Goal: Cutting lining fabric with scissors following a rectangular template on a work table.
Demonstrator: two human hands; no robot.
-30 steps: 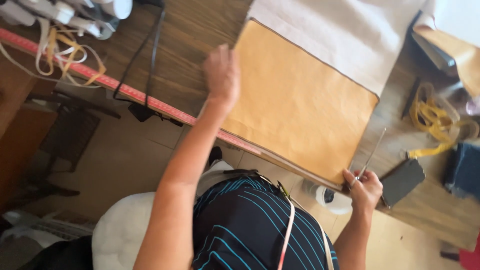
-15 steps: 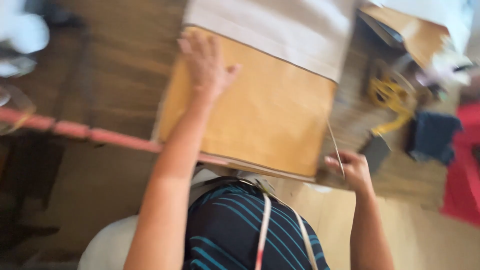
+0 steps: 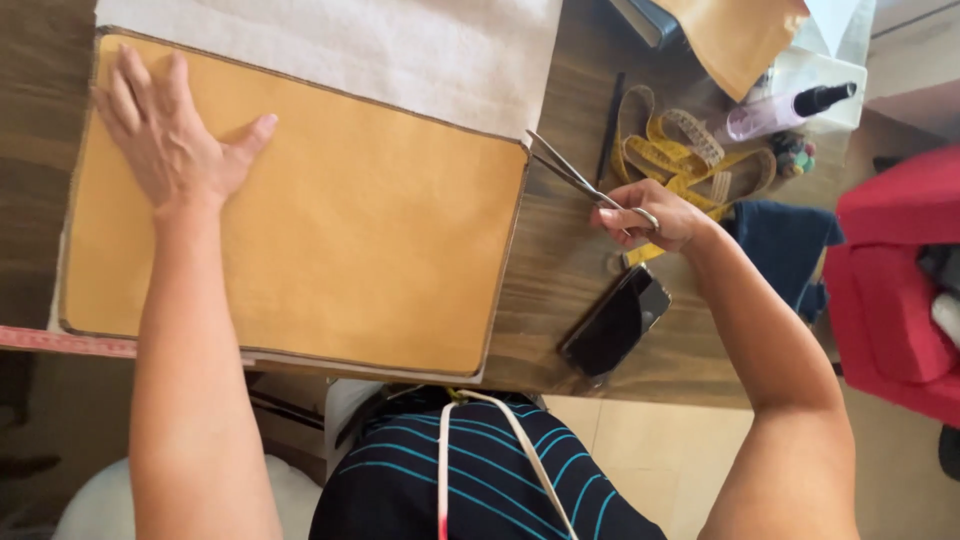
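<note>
The right hand has its fingers curled through the handles of the scissors, blades slightly parted, their tips seemingly at the upper right corner of the tan paper sheet. The left hand lies flat, fingers spread, on that sheet's far left. A black phone rests just beside it on the wooden counter, a yellow tape measure beyond.

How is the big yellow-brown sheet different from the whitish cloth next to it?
The yellow-brown sheet is mustard-coloured and smooth, while the whitish cloth is pale grey-white with a faint weave. The left hand presses flat on the sheet; nothing touches the cloth. The scissors in the right hand point at the sheet's corner, where both meet. Both lie flat on the wooden table.
</note>
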